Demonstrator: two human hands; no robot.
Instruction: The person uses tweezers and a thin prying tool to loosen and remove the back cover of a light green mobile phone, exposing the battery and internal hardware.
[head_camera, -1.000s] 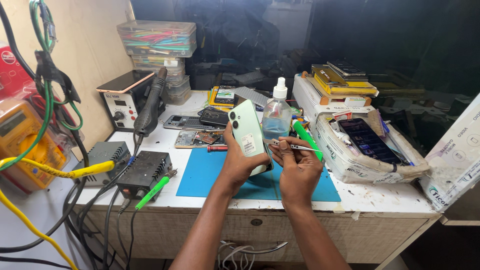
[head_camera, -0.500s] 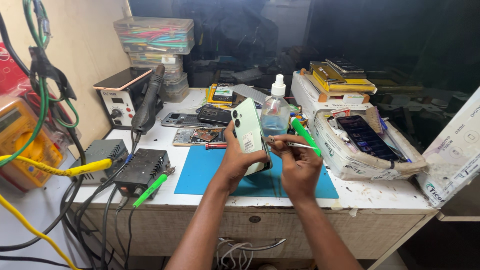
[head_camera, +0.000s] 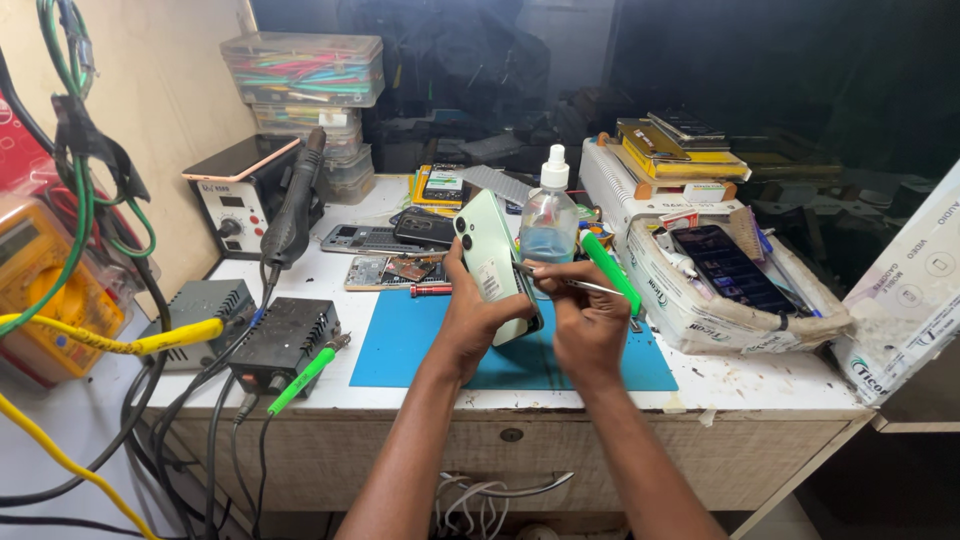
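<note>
Head view: pale green phone (head_camera: 492, 262) upright above the blue mat (head_camera: 420, 340), back and camera lenses toward the viewer, long axis running up and slightly left. Left hand (head_camera: 480, 320) wrapped round its lower half from the left, fingers closed on the body. Right hand (head_camera: 590, 325) just beside, to the right, pinching slim metal tweezers (head_camera: 575, 285) plus a green-handled tool (head_camera: 610, 270); tweezer tip pointing left, touching or nearly touching the phone's right edge. Spray bottle (head_camera: 548, 215) right behind. Right hand nearer that edge.

Bright even bench light, dark background, sharp focus, slight edge distortion
</note>
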